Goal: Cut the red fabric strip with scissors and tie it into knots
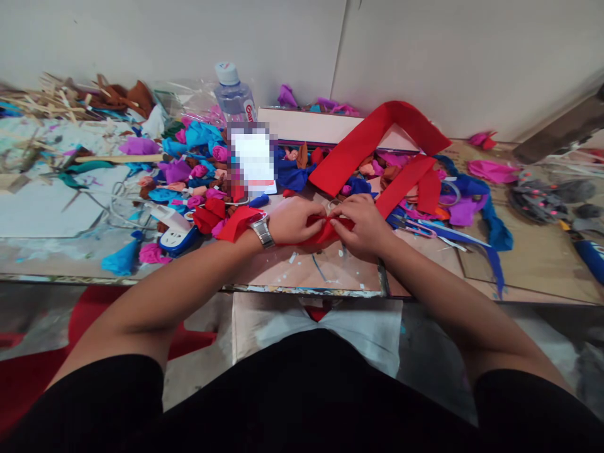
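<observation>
Both my hands meet at the front middle of the worktable. My left hand [295, 219], with a metal watch on its wrist, is closed on a small piece of red fabric [325, 233]. My right hand [361, 225] pinches the same red piece from the other side. A long red fabric strip [372, 141] runs from the piece up and back across the table in a loop. A folded red scrap [238, 223] lies beside my left wrist.
Heaps of small fabric rolls in blue, pink, purple and brown [198, 163] cover the left and middle. A water bottle [233, 94] stands at the back. A power strip [174, 236] lies left. Scissors with pink handles [415, 226] lie right of my hands. Wooden sticks [47, 100] are piled far left.
</observation>
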